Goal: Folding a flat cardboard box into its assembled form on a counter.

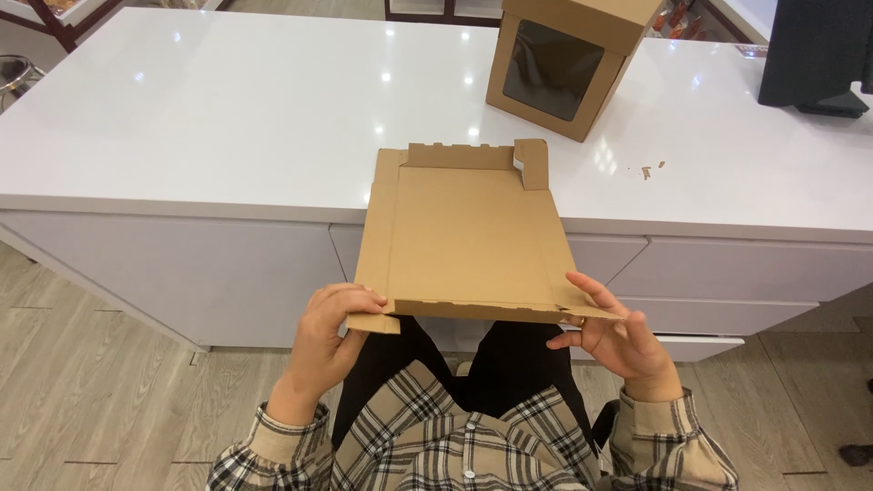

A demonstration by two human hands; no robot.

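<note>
I hold a flat brown cardboard sheet (464,236) with creased flaps in front of me; its far edge reaches over the white counter (227,118). My left hand (332,341) grips the sheet's near left corner, thumb on top. At the near right corner my right hand (618,341) pinches the edge flap, with a ring on one finger. One small flap at the far right corner stands folded up.
A folded brown cardboard box (564,59) with a dark window stands at the back of the counter. Small cardboard scraps (650,170) lie to its right. A dark monitor base (818,64) sits at the far right. White drawers (727,282) face me.
</note>
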